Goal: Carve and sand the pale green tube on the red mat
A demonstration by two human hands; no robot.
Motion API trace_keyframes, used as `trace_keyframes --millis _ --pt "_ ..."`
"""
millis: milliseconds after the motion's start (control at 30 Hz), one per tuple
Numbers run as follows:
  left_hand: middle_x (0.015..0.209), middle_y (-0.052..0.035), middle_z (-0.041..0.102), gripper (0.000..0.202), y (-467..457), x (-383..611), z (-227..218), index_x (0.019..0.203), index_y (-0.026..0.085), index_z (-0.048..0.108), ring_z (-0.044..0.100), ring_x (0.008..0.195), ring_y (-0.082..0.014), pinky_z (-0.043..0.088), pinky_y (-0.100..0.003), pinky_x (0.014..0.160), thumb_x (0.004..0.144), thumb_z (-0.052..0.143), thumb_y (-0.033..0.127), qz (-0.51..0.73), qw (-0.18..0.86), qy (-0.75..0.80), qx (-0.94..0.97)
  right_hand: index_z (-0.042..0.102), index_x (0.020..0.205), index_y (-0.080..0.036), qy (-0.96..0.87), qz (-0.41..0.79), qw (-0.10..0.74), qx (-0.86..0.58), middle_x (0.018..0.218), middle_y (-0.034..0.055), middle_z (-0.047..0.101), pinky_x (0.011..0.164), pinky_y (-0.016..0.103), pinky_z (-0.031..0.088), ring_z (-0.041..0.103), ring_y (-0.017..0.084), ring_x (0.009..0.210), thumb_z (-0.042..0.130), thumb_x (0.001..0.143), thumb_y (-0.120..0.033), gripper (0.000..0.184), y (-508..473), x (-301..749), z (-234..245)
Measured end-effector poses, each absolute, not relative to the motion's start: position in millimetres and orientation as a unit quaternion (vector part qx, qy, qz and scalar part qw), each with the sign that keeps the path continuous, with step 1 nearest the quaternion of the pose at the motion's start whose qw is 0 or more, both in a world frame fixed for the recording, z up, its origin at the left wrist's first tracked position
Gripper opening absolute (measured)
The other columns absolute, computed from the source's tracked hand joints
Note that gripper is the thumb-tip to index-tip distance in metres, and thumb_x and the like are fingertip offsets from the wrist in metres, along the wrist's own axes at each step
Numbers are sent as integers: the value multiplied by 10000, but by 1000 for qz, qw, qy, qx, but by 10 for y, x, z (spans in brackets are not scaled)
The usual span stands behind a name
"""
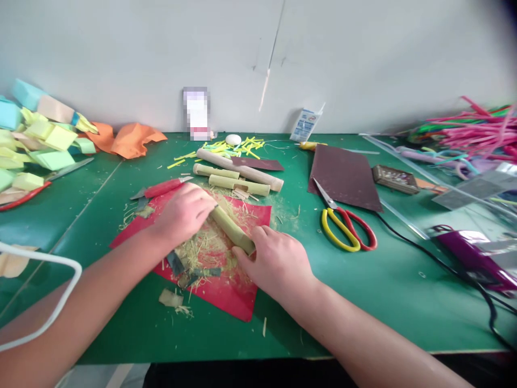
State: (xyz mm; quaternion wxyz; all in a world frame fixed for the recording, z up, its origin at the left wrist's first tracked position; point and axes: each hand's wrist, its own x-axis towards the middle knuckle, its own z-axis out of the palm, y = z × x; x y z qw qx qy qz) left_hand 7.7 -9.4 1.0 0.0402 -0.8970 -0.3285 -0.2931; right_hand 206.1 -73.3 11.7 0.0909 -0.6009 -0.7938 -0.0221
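A pale green bamboo tube lies slantwise over a red sheet strewn with shavings. My left hand is closed at the tube's far end; a small dark edge shows by its fingertips, too little to name. Around the near end of the tube wrap the fingers of my right hand, the thumb along its side. Just beyond are two shorter bamboo pieces with cut notches and a long wooden rod. A red-handled knife rests by my left hand. Dark scraps lie on the sheet.
Scissors and brown sandpaper sheets lie to the right. Farther right are a small box, a purple corded device and pink strips. Folded paper pieces are heaped at left. A phone leans on the wall.
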Motion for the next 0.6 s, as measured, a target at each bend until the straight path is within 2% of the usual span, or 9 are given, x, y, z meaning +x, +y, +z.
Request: trace_keyframes --millis 167,333,500,600 --pt "914 -56 644 174 -157 122 -8 918 172 653 519 903 -192 458 -350 826 900 481 153 -277 11 -302 -912 534 695 -190 -791 -19 85 -605 655 3 589 521 289 261 567 156 602 596 771 -406 237 -733 2065 122" --pt "863 -57 648 179 -176 99 -3 895 176 658 521 880 -200 453 -376 817 906 480 168 -293 54 -335 -894 535 691 -194 -789 -9 93 -607 660 5 592 515 288 254 561 155 588 532 815 -432 268 -731 2068 113" --pt "919 -63 642 175 -199 145 -14 941 168 652 521 918 -191 461 -342 831 903 481 154 -275 7 -308 -911 537 691 -191 -795 -16 99 -599 653 3 583 522 289 248 557 149 590 557 794 -402 236 -736 2059 106" --pt "875 -56 642 180 -155 133 -10 913 172 653 522 887 -195 449 -367 831 912 474 166 -292 47 -326 -898 537 698 -192 -792 -16 101 -601 658 2 584 518 289 248 553 151 584 539 807 -423 256 -734 2065 94"
